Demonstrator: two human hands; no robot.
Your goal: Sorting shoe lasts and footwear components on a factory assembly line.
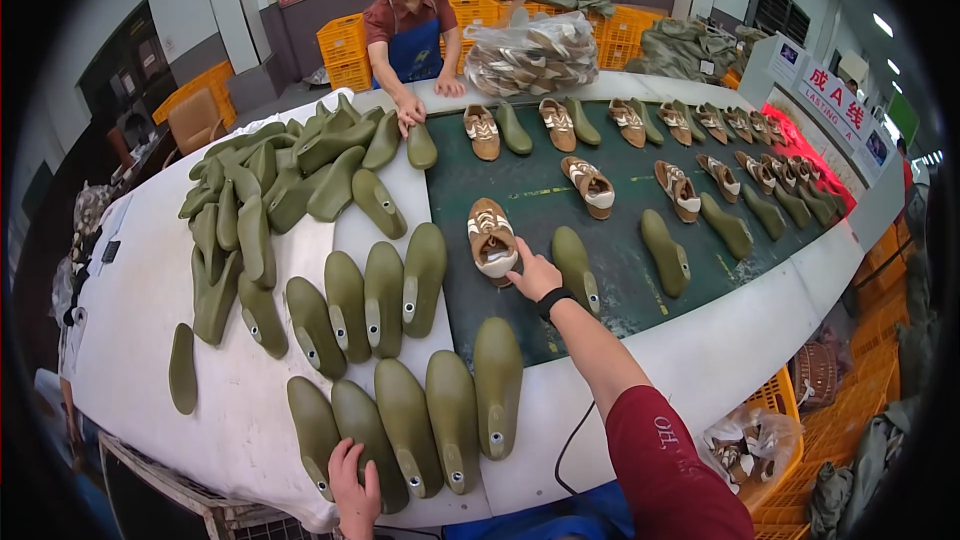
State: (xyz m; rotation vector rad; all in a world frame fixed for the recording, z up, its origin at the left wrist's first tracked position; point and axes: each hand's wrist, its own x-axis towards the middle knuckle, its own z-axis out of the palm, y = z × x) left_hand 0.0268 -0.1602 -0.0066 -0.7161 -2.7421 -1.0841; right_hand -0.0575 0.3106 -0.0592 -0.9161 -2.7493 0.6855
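Observation:
My right hand has its fingers closed on the heel of a brown and white sneaker, which sits on the green belt with its toe pointing away from me. At the near edge of the table, my left hand is curled over the heel end of an olive-green shoe last. That last lies in a row with others, among them a last at the row's right end. Just right of my right hand, another last rests on the belt.
A pile of lasts covers the table's far left. Sneakers and lasts alternate along the green belt. Across the table, a co-worker's hand touches a last. Bagged sneakers stand at the back; an orange crate is at lower right.

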